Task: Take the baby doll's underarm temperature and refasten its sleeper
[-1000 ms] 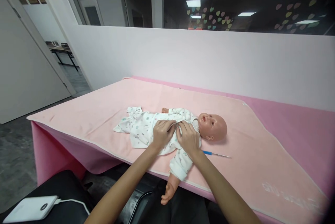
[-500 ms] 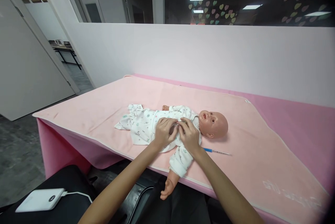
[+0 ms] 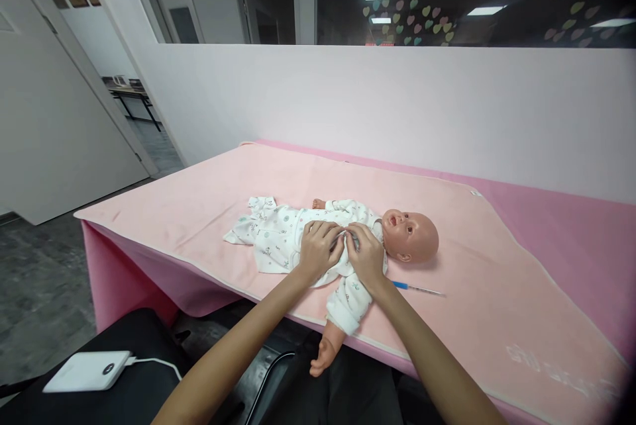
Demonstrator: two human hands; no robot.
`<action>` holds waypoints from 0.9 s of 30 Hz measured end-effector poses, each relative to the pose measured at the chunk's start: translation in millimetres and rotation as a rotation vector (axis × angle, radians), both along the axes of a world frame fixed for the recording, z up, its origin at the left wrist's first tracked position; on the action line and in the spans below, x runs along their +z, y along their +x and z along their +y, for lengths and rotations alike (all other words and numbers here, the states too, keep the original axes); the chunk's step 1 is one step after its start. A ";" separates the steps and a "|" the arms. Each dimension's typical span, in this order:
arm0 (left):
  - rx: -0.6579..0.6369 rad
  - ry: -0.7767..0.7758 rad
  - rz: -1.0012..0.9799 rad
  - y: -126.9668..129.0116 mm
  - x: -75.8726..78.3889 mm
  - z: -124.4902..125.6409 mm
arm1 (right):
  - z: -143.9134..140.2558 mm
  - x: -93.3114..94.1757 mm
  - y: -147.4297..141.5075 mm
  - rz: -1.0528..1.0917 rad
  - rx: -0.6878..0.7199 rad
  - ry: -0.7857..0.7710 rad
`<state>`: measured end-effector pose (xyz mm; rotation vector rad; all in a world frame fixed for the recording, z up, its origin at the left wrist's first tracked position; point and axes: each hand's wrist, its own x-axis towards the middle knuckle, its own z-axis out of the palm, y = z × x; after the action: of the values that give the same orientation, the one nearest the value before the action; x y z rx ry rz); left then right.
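Together, nearly closed, the curled fingers of the left hand (image 3: 318, 251) and right hand (image 3: 366, 254) pinch the front of patterned clothes (image 3: 278, 239) on a doll (image 3: 411, 237) lying on its back across a pink blanket (image 3: 199, 206); a blue-handled stick (image 3: 418, 289) rests near the right wrist.

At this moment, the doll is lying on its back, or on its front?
The doll lies on its back: its face points upward, and the left hand and right hand touch the front of its clothes.
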<state>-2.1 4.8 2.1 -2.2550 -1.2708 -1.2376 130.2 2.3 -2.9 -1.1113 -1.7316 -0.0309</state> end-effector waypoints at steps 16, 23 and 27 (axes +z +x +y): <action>0.010 0.008 0.022 -2.7 -4.9 1.9 | 0.5 -3.8 0.1 -0.074 -0.055 -0.020; -0.020 -0.001 0.013 -1.1 -3.4 -0.3 | 2.2 -5.4 -0.5 -0.011 -0.068 0.012; -0.025 0.006 0.018 -1.5 -3.6 -0.2 | 2.7 -6.3 -0.4 -0.012 -0.069 0.015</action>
<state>-3.6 4.6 -1.5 -2.2790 -1.2343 -1.2258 129.8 5.0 -9.2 -1.1616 -1.7008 -0.0932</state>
